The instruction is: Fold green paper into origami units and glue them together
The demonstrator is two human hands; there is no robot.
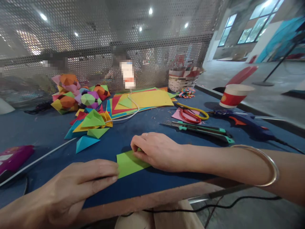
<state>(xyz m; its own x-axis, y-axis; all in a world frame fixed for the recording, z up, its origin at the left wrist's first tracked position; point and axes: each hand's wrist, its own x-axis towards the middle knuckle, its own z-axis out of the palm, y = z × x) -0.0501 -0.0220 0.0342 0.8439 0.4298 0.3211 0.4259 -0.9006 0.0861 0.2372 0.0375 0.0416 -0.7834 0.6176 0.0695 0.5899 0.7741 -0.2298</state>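
A strip of green paper (130,163) lies flat on the blue table near its front edge. My right hand (158,151) is closed on the paper's right part, fingers curled and pressed together, with a ring and a bracelet showing on that side. At the paper's left end, my left hand (83,179) touches the edge with its fingertips, the fingers close together and nearly straight. Folded paper pieces (91,122) in green, blue, yellow and red sit behind my left hand.
Paper balls (88,98) stand at the back left, beside stacked coloured sheets (152,100). To the right are scissors (190,116), green-black cutters (205,128), a glue gun (245,122) and a paper cup (234,95). A white cable (45,156) crosses the left side.
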